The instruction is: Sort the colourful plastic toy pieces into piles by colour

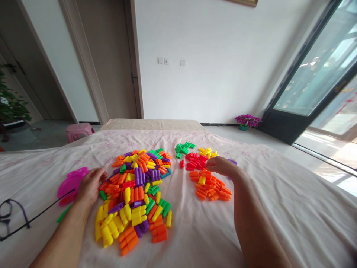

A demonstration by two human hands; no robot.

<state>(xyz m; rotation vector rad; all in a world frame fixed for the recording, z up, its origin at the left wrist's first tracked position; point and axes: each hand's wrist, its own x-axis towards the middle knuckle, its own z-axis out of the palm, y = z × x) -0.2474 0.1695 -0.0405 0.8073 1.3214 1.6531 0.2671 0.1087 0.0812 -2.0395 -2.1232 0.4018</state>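
Note:
A mixed heap of plastic building pieces [139,176], shaped like joined tubes in orange, yellow, purple, green and red, lies left of centre on the bed cover. At its left edge is my left hand [91,183], fingers curled in beside orange pieces; whatever they hold is hidden. My right hand [220,166] reaches over the single-colour piles, above the orange pile [213,188] and next to the red pile [195,160]. Its fingers point down and are mostly hidden. A yellow piece [202,181] lies on the orange pile. Behind are a green pile [184,148] and a yellow pile [208,152].
Left of my left hand lies a magenta plastic item [68,186], partly covered by the arm. Eyeglasses [16,212] rest at the far left. A purple piece [232,161] sits beyond my right wrist. A pink stool [80,131] stands past the bed.

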